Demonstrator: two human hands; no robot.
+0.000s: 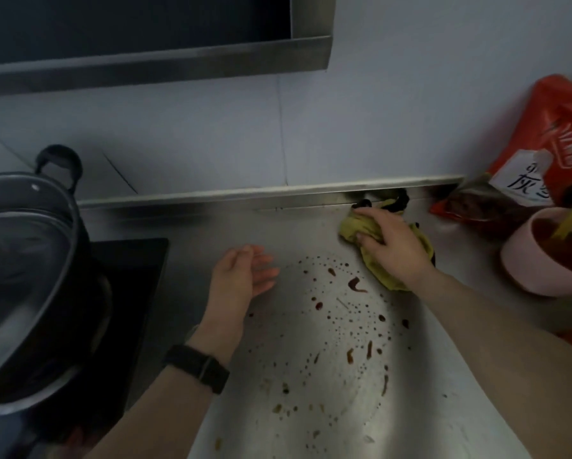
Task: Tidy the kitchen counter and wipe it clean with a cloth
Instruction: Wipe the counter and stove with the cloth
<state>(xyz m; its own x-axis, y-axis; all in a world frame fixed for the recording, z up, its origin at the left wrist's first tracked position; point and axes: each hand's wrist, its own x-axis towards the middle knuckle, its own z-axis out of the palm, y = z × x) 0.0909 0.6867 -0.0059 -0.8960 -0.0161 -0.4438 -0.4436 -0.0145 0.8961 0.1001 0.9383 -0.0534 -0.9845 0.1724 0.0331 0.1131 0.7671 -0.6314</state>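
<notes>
A crumpled yellow-green cloth (352, 225) with a dark edge lies on the steel counter (311, 409) near the back rim. My right hand (394, 245) presses down on it, fingers gripping the fabric. My left hand (245, 276) hovers over the counter to the left, palm turned sideways, fingers apart, holding nothing. Dark red-brown sauce drips and splatter (354, 284) cover the counter between and below my hands.
A black pot with a glass lid (23, 260) sits on a dark cooktop (135, 270) at the left. A pink bowl of red sauce with a yellow utensil (523, 256) and a red bag (549, 137) stand at the right. A range hood (152, 61) hangs above.
</notes>
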